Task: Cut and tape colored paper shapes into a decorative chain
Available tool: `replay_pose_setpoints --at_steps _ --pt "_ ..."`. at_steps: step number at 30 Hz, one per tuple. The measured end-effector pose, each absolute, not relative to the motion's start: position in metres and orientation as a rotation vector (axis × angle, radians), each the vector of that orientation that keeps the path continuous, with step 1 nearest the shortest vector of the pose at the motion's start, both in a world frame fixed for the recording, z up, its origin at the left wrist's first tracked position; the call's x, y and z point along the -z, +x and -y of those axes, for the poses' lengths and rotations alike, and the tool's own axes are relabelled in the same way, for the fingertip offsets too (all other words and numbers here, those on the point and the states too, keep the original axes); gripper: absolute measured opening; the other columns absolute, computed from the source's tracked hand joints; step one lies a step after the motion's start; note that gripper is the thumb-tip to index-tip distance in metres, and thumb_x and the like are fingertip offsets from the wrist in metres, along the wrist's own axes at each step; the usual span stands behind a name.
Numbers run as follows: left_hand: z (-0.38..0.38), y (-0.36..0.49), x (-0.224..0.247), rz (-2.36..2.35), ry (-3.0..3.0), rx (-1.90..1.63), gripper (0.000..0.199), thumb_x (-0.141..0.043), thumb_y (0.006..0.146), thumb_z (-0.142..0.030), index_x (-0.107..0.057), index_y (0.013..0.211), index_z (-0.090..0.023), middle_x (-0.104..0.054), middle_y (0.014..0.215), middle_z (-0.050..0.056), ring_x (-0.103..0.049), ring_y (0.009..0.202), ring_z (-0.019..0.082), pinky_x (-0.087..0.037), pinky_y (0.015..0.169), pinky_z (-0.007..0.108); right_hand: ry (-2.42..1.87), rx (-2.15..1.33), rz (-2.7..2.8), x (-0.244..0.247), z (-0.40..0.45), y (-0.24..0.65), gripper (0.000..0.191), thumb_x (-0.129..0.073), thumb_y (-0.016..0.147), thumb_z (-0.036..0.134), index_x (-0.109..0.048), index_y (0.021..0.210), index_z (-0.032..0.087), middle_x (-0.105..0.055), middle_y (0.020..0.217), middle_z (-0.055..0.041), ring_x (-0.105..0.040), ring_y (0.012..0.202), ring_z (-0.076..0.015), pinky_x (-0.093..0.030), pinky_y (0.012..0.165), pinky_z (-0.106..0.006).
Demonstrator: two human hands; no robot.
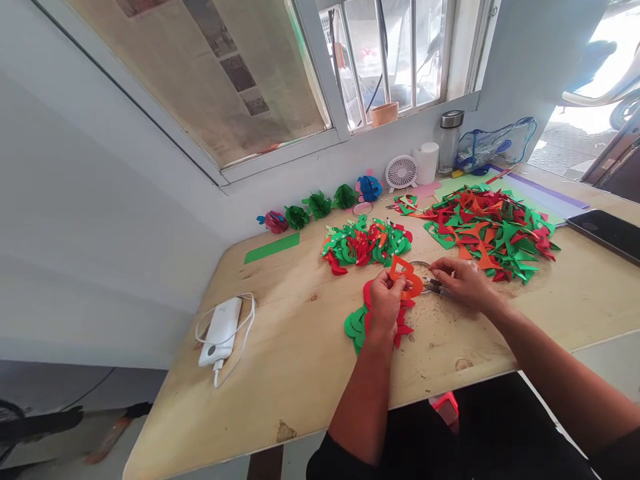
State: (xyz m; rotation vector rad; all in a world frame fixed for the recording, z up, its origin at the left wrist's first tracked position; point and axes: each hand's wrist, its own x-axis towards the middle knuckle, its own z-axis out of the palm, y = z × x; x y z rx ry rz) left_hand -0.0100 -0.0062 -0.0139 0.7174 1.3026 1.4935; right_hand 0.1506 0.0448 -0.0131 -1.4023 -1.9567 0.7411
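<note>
In the head view, the left hand (387, 301) is pinching an orange paper cutout (414, 288) between thumb and fingers, above red and green paper shapes (356, 325) lying on the tabletop (280, 360). The right hand (461, 281) is curling beside a small dark object (433, 285); whether it is gripping that, I cannot tell. Mixed paper scraps (493, 230) are lying beyond.

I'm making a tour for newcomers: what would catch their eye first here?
Probably the big paper heap in red, green and orange, on the table beyond the right hand. Next might be the orange cutout in the left hand, then the paper flowers in a row along the wall at the back.
</note>
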Motion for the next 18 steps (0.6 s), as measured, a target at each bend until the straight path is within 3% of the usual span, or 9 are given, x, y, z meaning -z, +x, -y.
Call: replay_pose_setpoints --at_steps 4,8,18 --pt "0.0081 -0.0094 0.0131 -1.312 0.714 -1.437 0.022 -0.067 0.066 -0.031 -0.062 0.078 -0.013 -0.06 0.056 0.0 -0.054 0.051 0.009 -0.044 0.047 0.019 -1.447 -0.545 2.173 0.022 -0.0446 0.1521 0.022 -0.048 0.081 0.031 -0.068 0.083 0.021 -0.069 0.085 -0.0041 -0.059 0.07 -0.0171 -0.038 0.061 -0.028" --pt "0.0091 -0.0091 0.0129 -1.321 0.712 -1.412 0.025 -0.069 0.064 -0.034 -0.06 0.077 -0.013 -0.06 0.057 0.001 -0.054 0.05 0.01 -0.043 0.043 0.018 -1.462 -0.438 2.295 0.0239 -0.0418 0.1483 0.025 -0.046 0.084 0.03 -0.068 0.091 0.022 -0.068 0.089 -0.006 -0.06 0.081 -0.0206 -0.038 0.062 -0.029" --pt "0.0113 -0.0062 0.0097 -1.307 0.722 -1.374 0.028 -0.069 0.065 -0.036 -0.06 0.077 -0.013 -0.059 0.057 0.002 -0.054 0.05 0.01 -0.041 0.041 0.017 -1.486 -0.412 2.298 0.019 -0.0361 0.1452 0.017 -0.047 0.083 0.026 -0.063 0.081 0.021 -0.064 0.082 -0.0041 -0.056 0.071 -0.0172 -0.034 0.059 -0.027"
